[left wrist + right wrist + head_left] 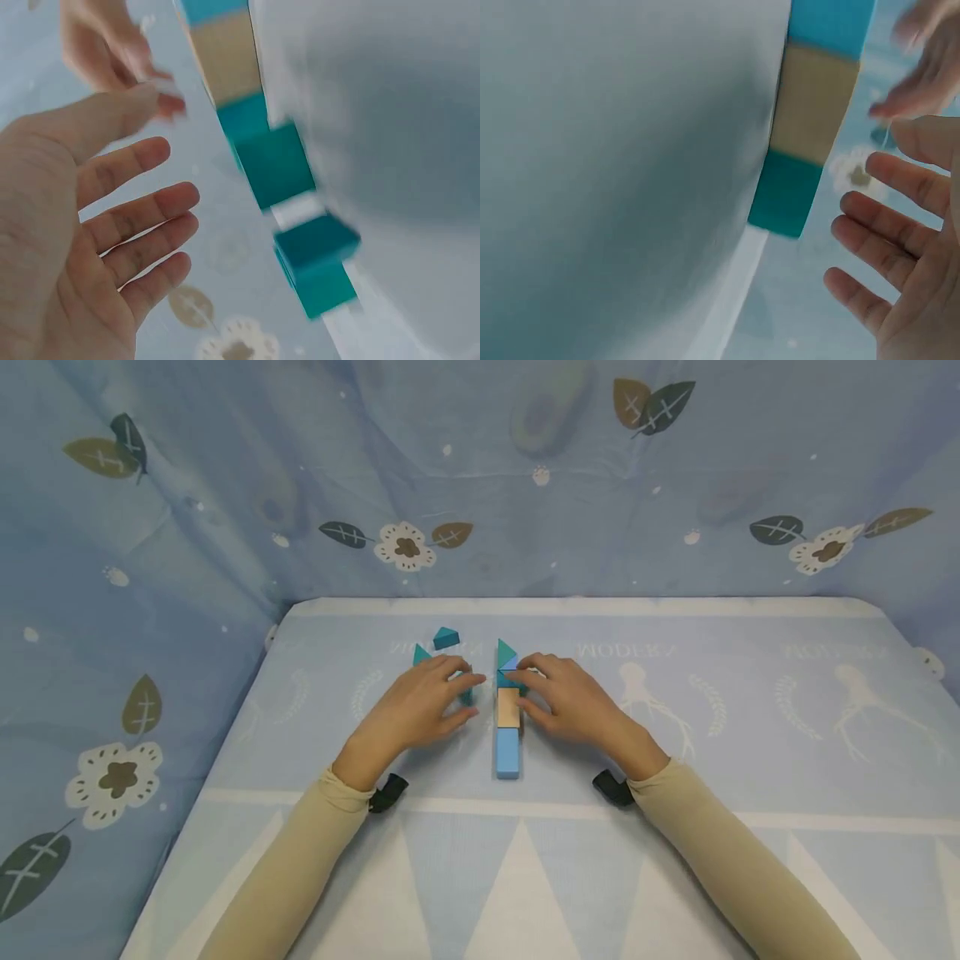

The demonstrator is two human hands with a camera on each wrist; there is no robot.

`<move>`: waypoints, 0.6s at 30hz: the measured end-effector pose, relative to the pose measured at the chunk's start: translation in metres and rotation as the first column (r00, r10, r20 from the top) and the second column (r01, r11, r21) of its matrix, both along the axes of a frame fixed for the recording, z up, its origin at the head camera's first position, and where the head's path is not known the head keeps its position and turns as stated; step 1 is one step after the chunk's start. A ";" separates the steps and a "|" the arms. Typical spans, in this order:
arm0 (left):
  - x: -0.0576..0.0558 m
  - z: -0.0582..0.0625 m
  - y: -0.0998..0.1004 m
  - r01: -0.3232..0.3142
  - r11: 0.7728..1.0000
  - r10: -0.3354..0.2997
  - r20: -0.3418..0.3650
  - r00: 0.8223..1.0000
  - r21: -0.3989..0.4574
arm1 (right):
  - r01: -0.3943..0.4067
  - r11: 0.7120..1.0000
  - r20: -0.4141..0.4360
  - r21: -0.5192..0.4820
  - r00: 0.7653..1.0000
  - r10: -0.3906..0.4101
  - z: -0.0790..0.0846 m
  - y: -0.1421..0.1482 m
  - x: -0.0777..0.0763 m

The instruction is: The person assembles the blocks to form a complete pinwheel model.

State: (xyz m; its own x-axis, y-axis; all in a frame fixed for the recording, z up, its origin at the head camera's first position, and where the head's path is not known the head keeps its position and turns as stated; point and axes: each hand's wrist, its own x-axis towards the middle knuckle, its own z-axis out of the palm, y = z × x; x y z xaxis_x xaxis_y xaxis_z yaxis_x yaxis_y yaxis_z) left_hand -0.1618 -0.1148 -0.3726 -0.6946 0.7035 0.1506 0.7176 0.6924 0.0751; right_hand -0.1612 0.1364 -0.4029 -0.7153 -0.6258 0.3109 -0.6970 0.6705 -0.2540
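Note:
A line of toy blocks runs away from me on the table: a light blue block (507, 753) in front, a plain wooden block (507, 707) behind it, then teal and blue triangular pieces (506, 653) at the far end. My left hand (420, 702) hovers left of the line with loosely spread fingers, holding nothing. Beneath and beyond it are loose teal triangular blocks (446, 637), partly hidden by the hand. On the other side, my right hand (573, 697) has its fingertips beside the wooden block and the teal pieces. Its fingers look relaxed in the right wrist view, with nothing between them.
A pale patterned cloth covers the table (750, 710). Blue curtain fabric (480, 468) hangs behind it and along the left. Dark wrist straps (388, 793) show below both wrists.

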 end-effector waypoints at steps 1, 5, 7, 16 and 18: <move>-0.005 0.000 -0.001 -0.020 1.000 0.020 -0.003 1.000 -0.003 | -0.007 1.000 -0.004 0.007 1.000 0.008 0.000 0.000 0.005; -0.020 -0.003 -0.003 -0.081 0.997 0.081 0.015 0.997 -0.017 | -0.036 0.999 -0.002 0.020 0.999 0.036 0.000 -0.002 0.023; -0.025 -0.005 -0.004 -0.090 0.996 0.090 0.028 0.996 -0.014 | -0.053 0.998 -0.005 0.017 0.999 0.053 0.000 -0.005 0.029; -0.033 -0.013 -0.003 -0.085 0.996 0.085 0.009 0.996 -0.005 | -0.082 0.996 0.011 0.044 0.997 0.082 -0.004 -0.011 0.041; -0.034 -0.015 -0.001 -0.080 0.997 0.080 -0.004 0.997 -0.008 | -0.070 0.996 0.019 0.047 0.997 0.069 -0.005 -0.010 0.040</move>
State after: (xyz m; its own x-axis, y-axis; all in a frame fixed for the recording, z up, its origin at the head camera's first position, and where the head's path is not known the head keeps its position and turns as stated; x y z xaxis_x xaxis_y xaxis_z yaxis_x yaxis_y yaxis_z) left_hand -0.1955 -0.1159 -0.3876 -0.7485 0.6465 0.1475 0.6597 0.7485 0.0670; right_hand -0.1210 0.1262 -0.4078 -0.6748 -0.6879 0.2672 -0.7379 0.6324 -0.2357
